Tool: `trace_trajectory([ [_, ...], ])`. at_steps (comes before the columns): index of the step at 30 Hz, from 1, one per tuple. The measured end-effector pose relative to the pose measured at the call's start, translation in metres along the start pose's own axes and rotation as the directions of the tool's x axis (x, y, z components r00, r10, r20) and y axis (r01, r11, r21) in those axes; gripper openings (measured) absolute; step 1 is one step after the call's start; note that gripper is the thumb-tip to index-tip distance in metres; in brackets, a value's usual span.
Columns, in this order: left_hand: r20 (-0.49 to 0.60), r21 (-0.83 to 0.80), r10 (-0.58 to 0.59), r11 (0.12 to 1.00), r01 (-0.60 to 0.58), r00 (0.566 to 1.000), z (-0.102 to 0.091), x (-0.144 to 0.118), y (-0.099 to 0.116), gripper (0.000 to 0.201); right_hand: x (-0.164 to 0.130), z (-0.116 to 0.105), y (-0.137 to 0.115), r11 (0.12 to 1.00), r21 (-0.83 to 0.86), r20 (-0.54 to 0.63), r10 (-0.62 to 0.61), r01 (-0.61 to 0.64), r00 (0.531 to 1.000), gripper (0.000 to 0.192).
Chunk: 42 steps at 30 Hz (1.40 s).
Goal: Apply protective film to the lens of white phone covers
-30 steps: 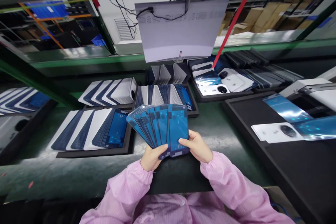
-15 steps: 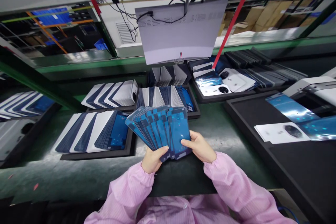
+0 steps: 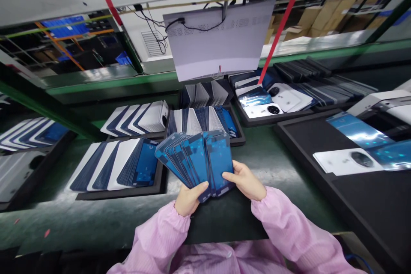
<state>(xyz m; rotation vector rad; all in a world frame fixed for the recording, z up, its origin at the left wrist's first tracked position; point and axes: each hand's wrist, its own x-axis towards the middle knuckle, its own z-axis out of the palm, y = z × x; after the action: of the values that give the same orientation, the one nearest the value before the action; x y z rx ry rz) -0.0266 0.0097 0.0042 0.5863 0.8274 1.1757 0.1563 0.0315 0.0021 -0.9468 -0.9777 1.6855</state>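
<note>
A fan of several thin phone back covers [image 3: 193, 158], their upward faces covered in blue film with dark edges, is held above the bench in both hands. My left hand [image 3: 190, 197] closes round the lower left of the fan, thumb on top and fingers hidden underneath. On the right edge, my right hand [image 3: 245, 180] pinches the rightmost covers with the thumb on their face. The covers overlap on the left, and a gap shows between the left group and the right group. Just beyond the fan is a black tray [image 3: 238, 140] of upright, fanned covers.
Left of the hands, another black tray [image 3: 120, 193] bears white and dark blue covers. A large black tray [image 3: 356, 205] on the right carries a white cover [image 3: 348, 162] and shiny blue film [image 3: 359, 129]. A monitor's back [image 3: 218, 40] hangs over the far trays.
The fan has split into two groups, with covers on the left bunched closer together. Both hands keep their grip and have shifted very slightly down in view.
</note>
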Motion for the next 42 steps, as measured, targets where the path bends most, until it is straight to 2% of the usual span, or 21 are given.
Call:
trace_trajectory([
  [3, 0.009, -0.042, -0.033, 0.999, 0.033, 0.999, -0.003, -0.001, -0.001, 0.059, 0.001, 0.0, 0.002, 0.998, 0.029, 0.028, 0.047, -0.048, 0.998, 0.035],
  [8, -0.083, -0.034, -0.058, 0.998, 0.055, 0.995, -0.006, 0.002, 0.001, 0.06, -0.001, -0.007, -0.01, 0.993, 0.108, -0.096, -0.028, 0.039, 0.995, 0.038],
  [11, -0.082, -0.008, -0.036, 0.999, 0.035, 0.996, -0.003, 0.002, 0.002, 0.057, -0.002, -0.009, -0.014, 0.985, 0.173, -0.067, -0.013, 0.024, 0.998, 0.037],
  [16, -0.039, 0.007, 0.011, 1.0, -0.011, 0.999, -0.001, 0.0, -0.001, 0.057, -0.003, 0.001, -0.004, 0.997, 0.059, -0.038, -0.045, 0.047, 0.998, 0.034],
  [19, -0.028, -0.04, 0.002, 0.999, -0.003, 1.0, -0.005, 0.001, -0.001, 0.059, -0.003, 0.005, 0.001, 0.999, 0.028, -0.018, -0.032, 0.032, 0.999, 0.037],
  [23, -0.073, -0.082, -0.032, 0.996, 0.026, 0.997, -0.008, 0.001, 0.0, 0.065, -0.001, -0.001, -0.003, 0.992, 0.129, -0.115, -0.001, 0.016, 0.993, 0.035],
  [27, -0.126, -0.05, -0.011, 0.999, 0.005, 0.992, -0.003, 0.002, 0.002, 0.062, 0.001, -0.006, -0.008, 0.965, 0.264, -0.095, 0.034, -0.008, 0.995, 0.032],
  [29, -0.122, -0.037, 0.0, 0.999, -0.005, 0.992, 0.0, 0.002, 0.003, 0.061, 0.0, -0.005, -0.007, 0.967, 0.253, -0.07, 0.026, -0.007, 0.997, 0.033],
  [35, -0.028, -0.059, -0.006, 0.998, 0.005, 1.0, 0.0, 0.002, 0.004, 0.061, -0.002, 0.002, 0.003, 0.998, 0.054, -0.013, 0.018, -0.018, 1.0, 0.041],
  [39, -0.049, -0.074, -0.039, 0.997, 0.035, 0.998, -0.003, 0.002, 0.004, 0.069, -0.001, -0.002, -0.003, 0.991, 0.128, -0.105, -0.018, 0.032, 0.994, 0.039],
  [42, -0.081, -0.048, -0.01, 0.999, 0.006, 0.997, -0.002, 0.003, 0.002, 0.064, -0.001, -0.005, -0.007, 0.979, 0.2, -0.1, -0.019, 0.038, 0.995, 0.039],
])
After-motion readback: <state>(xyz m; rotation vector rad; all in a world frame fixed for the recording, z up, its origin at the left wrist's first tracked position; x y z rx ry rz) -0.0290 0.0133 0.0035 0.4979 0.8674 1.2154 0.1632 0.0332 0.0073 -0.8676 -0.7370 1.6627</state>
